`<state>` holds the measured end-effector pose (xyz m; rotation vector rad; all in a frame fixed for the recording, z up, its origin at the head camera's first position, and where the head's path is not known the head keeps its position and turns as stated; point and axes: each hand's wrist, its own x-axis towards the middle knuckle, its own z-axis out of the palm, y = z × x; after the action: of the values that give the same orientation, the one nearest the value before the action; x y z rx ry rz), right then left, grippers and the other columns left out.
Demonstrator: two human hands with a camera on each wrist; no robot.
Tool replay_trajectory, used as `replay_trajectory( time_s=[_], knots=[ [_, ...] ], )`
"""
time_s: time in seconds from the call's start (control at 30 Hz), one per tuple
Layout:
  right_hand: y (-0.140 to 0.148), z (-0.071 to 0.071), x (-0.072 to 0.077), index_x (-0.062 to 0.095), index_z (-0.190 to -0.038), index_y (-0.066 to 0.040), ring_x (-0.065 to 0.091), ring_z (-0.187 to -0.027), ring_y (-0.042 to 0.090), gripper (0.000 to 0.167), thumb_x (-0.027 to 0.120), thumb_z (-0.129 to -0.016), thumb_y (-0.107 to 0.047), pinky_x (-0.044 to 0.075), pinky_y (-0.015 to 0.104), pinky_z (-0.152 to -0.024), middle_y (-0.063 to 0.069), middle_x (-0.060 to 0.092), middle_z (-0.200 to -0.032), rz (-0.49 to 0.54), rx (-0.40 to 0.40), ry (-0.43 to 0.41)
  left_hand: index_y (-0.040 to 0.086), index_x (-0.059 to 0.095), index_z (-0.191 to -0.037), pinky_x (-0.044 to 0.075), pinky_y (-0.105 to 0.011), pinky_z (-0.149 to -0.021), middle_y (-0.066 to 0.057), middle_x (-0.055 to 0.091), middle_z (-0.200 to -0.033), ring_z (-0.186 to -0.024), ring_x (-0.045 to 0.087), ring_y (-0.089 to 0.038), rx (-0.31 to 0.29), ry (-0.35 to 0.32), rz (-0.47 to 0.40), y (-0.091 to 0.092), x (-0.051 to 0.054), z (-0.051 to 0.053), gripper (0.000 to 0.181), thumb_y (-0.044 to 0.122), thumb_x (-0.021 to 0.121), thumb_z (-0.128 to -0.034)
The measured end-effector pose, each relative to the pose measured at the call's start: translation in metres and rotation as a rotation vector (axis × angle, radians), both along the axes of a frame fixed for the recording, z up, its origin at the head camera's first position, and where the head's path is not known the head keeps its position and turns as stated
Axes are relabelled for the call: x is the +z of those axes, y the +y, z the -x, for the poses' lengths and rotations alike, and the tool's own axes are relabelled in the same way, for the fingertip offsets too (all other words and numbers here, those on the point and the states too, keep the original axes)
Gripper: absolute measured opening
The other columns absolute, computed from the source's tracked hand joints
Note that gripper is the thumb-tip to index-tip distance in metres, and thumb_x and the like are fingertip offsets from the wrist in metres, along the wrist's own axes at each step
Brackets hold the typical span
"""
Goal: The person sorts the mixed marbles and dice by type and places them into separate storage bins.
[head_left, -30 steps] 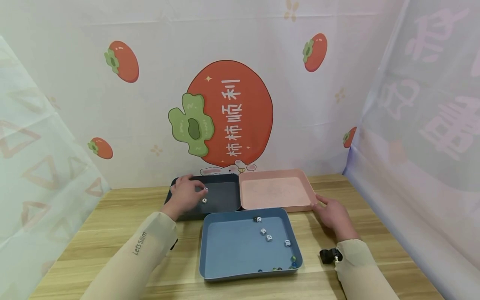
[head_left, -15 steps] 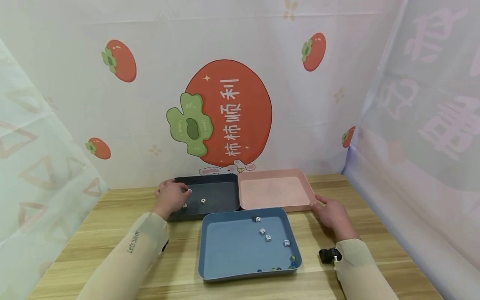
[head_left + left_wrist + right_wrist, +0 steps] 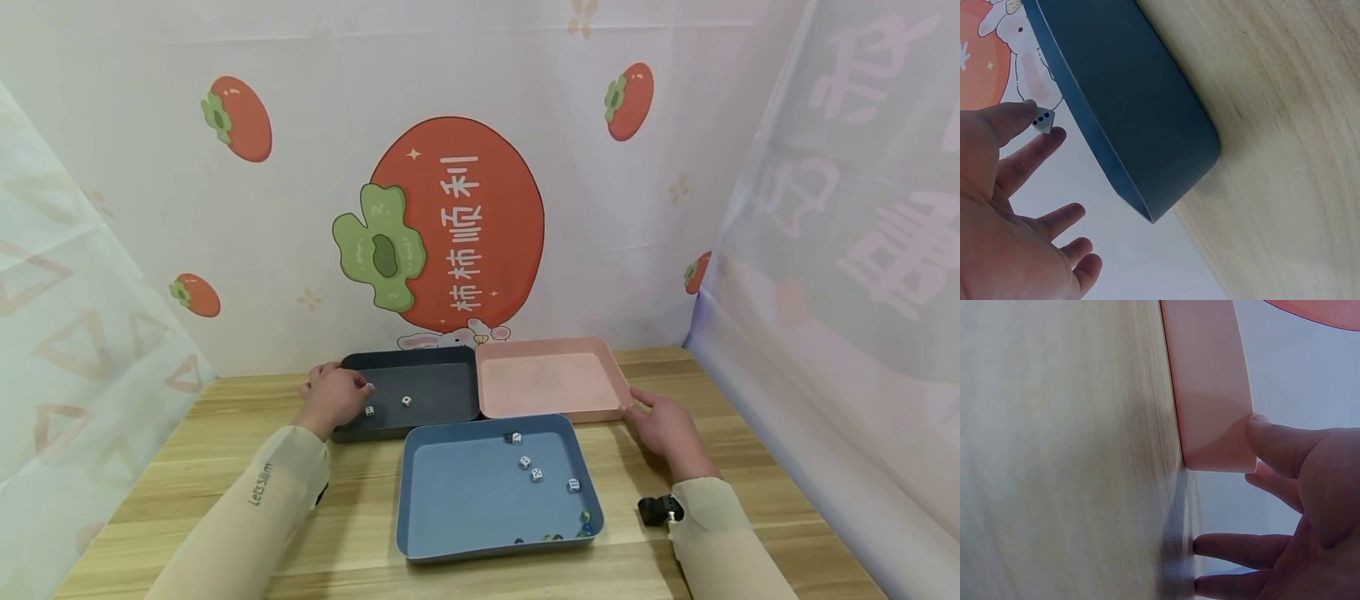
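Observation:
Between thumb and index finger, my left hand [image 3: 333, 398] pinches a white die [image 3: 1042, 119] with dark blue pips, over the left end of the dark tray [image 3: 442, 392]. Two more dice lie in that tray, one [image 3: 370, 412] near the hand and another [image 3: 407, 401] further right. The other left fingers are spread in the left wrist view. At the pink tray's [image 3: 547, 383] right front corner is my right hand [image 3: 663, 429]; in the right wrist view its thumb touches the pink wall [image 3: 1210, 387], with the remaining fingers extended.
In front of both trays stands a blue tray [image 3: 472, 500] holding several white dice, such as one [image 3: 536, 475], and small glass marbles [image 3: 587, 528] along its front and right edges. A black device [image 3: 660, 511] is at the right wrist. A printed cloth [image 3: 300, 208] hangs behind.
My left hand has moved left across the dark tray with the pinched die, uncovering a second die lying there. My right hand has stayed at the pink tray's corner.

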<state>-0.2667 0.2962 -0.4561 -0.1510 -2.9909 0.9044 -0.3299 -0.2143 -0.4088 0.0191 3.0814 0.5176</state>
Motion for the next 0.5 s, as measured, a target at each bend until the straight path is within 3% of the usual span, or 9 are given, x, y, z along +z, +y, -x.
replay_trajectory(
  time_s=[0.1, 0.27, 0.5],
  knots=[
    [0.0005, 0.0, -0.0003, 0.043, -0.149, -0.003, 0.042, -0.125, 0.056, 0.055, 0.051, -0.104, -0.034, 0.034, 0.064, -0.101, 0.037, 0.046, -0.136, -0.001, -0.001, -0.001, 0.002, 0.071, -0.117, 0.02, -0.072, -0.097, -0.033, 0.041, -0.144, -0.136, 0.016, -0.055, 0.001, 0.006, 0.008, 0.0002, -0.0007, -0.0009, 0.034, 0.028, 0.059, -0.0996],
    [0.0002, 0.0003, -0.0009, 0.043, -0.149, -0.002, 0.042, -0.126, 0.056, 0.055, 0.051, -0.104, -0.033, 0.034, 0.064, -0.101, 0.037, 0.046, -0.136, -0.003, -0.002, 0.002, 0.0, 0.058, -0.135, 0.02, -0.072, -0.099, -0.036, 0.029, -0.149, -0.137, 0.013, -0.056, 0.028, 0.025, 0.008, 0.0, -0.0003, -0.0025, 0.048, 0.034, 0.056, -0.1012],
    [0.0004, 0.0013, -0.0011, 0.043, -0.149, -0.003, 0.039, -0.128, 0.056, 0.056, 0.051, -0.104, -0.036, 0.032, 0.064, -0.102, 0.037, 0.044, -0.139, 0.006, -0.008, -0.01, 0.009, 0.043, -0.151, 0.017, -0.075, -0.099, -0.036, 0.011, -0.156, -0.139, 0.006, -0.059, 0.007, 0.038, -0.022, -0.0002, 0.0024, -0.0036, 0.065, 0.05, 0.052, -0.1001]
  ],
)
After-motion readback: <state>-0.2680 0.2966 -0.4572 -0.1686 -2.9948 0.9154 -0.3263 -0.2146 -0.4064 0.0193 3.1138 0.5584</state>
